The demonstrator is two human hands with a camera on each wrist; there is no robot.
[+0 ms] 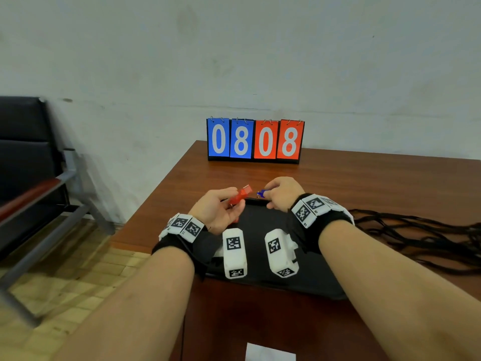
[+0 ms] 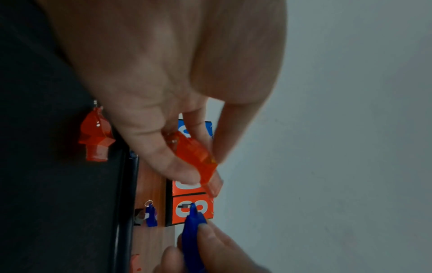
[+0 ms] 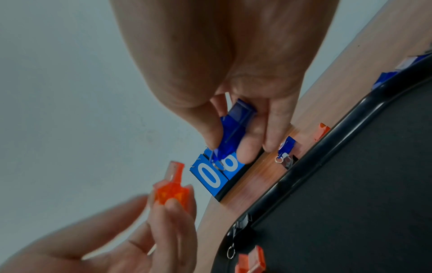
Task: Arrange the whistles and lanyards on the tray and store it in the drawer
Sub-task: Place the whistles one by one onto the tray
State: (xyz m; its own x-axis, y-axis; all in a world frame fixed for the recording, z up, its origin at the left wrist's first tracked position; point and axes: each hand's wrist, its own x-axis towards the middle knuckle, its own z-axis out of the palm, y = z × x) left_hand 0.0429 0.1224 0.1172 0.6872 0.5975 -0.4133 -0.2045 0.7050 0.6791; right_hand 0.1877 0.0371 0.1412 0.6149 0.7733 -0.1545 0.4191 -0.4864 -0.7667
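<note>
- A pale, slightly smudged wall [image 1: 260, 48] fills the upper half of the head view.
- A reddish-brown wooden table [image 1: 364, 183] stands with its far edge against that wall.
- A flip scoreboard [image 1: 255, 140] reading 0808, two blue cards then two red, stands at the table's back edge.
- To the left, a black padded bench [image 1: 23, 142] with a grey metal frame.
- Yellowish woodblock floor [image 1: 65, 287] below.

flip scoreboard [image 1: 255, 140] on wooden table [image 1: 364, 183]
</note>
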